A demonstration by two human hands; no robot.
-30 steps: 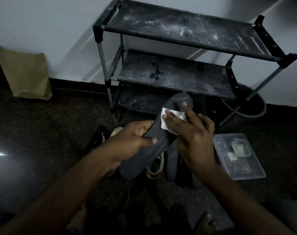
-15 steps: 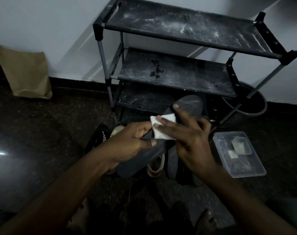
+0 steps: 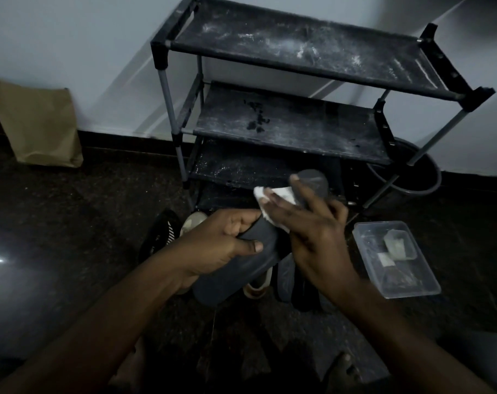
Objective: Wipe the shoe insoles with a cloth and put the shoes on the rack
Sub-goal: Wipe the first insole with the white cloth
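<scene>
Both forearms are reaching in from the bottom edge; the left hand point(image 3: 221, 245) is curling round the middle of the grey insole point(image 3: 230, 282), thumb on top, clamping it tight and holding it tilted up off the floor; the right hand point(image 3: 312, 231) is lying flat with fingers stretched out, not gripping, just pressing the white cloth point(image 3: 273, 197) onto the insole's far half; under them a striped black shoe point(image 3: 159, 237) and a cream sneaker point(image 3: 258, 282) are sitting on the floor; a clear container point(image 3: 398, 285) is lying just to the right; behind it all the dusty rack point(image 3: 284, 126) is standing against the wall.
</scene>
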